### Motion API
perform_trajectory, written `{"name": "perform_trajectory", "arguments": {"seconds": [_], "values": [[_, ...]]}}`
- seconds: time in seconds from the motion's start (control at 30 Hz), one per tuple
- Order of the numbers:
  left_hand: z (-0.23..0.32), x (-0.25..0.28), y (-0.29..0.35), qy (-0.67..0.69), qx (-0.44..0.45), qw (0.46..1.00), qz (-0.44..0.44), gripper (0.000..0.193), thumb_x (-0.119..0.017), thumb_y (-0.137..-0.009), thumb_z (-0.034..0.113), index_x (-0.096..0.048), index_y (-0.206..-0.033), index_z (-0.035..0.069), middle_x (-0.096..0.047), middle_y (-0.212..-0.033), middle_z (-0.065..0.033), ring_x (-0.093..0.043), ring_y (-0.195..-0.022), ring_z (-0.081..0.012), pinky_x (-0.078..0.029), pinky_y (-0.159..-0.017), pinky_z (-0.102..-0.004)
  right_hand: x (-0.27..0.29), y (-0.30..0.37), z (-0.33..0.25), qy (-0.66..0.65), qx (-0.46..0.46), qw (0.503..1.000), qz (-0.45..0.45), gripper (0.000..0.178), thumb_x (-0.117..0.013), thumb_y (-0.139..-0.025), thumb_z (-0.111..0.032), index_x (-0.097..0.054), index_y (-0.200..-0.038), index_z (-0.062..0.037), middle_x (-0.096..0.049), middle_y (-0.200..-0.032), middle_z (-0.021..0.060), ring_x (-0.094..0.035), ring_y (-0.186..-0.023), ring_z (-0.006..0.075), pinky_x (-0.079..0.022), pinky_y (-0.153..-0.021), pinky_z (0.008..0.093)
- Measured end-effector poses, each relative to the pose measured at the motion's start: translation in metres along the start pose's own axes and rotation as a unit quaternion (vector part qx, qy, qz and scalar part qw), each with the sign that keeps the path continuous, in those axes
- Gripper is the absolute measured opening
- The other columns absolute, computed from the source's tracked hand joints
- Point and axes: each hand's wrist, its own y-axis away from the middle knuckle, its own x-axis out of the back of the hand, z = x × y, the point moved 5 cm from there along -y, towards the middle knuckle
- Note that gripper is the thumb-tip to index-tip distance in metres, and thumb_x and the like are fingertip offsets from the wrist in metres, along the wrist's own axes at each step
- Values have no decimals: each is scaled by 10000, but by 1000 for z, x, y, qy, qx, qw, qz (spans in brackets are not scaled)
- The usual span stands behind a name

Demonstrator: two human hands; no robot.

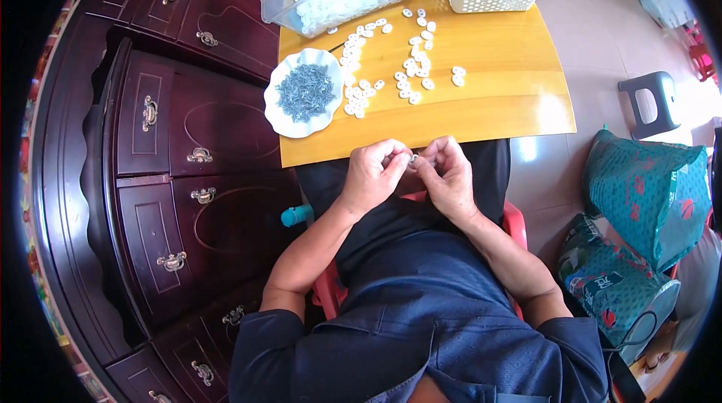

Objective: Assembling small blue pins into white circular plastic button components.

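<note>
My left hand and my right hand meet just in front of the table's near edge. Their fingertips pinch a small white plastic piece between them, mostly covered by the fingers. Whether a pin is also held there is too small to tell. On the yellow wooden table lie loose groups of small white oval pieces, several with two dark holes. A white scalloped dish at the table's left holds a heap of thin dark-grey metal pins.
A clear bin and a cream perforated basket, both full of white pieces, stand at the table's far side. Dark red drawers line the left. To the right are a grey stool, teal bags and part of another person.
</note>
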Motion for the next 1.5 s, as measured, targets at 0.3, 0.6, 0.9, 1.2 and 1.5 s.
{"name": "perform_trajectory", "arguments": {"seconds": [0.3,0.6,0.9,1.2,1.5], "values": [[-8,3,-6,37,32,999,-16,72,-650,-944,23,-692,-935,-33,-722,-764,-69,-660,-645,-94,-529,-590,-253,0,-5,-3,-18,-3,1000,-2,148,-631,-963,43,-502,-1000,-21,-659,-832,16,-624,-757,42,-500,-681,184],[-14,25,-33,-20,-1,999,28,169,-664,-962,76,-705,-1099,-15,-717,-872,-34,-610,-679,-56,-504,-632,-225,4,-8,-2,-93,-24,995,3,163,-597,-975,63,-484,-1059,-20,-665,-893,45,-649,-806,73,-542,-750,212],[6,0,-67,-301,-159,938,61,213,-709,-886,148,-724,-1085,73,-688,-873,-97,-689,-757,-255,-558,-675,-377,4,-7,-6,-218,-42,975,0,154,-593,-990,34,-496,-1089,-33,-680,-917,57,-651,-807,85,-538,-751,211],[7,-6,-71,-320,-198,924,63,73,-687,-907,166,-718,-913,101,-681,-888,-97,-684,-743,-317,-550,-624,-416,2,-8,-15,-243,-47,968,31,114,-620,-965,5,-540,-1033,-40,-669,-856,31,-620,-718,69,-509,-643,212],[32,-14,-15,-145,-285,948,1,160,-730,-841,-7,-710,-991,45,-724,-865,-132,-718,-752,-309,-563,-675,-373,23,-16,-3,-280,-38,954,102,112,-617,-993,-28,-540,-1065,-64,-684,-923,67,-649,-803,107,-525,-747,230]]}}
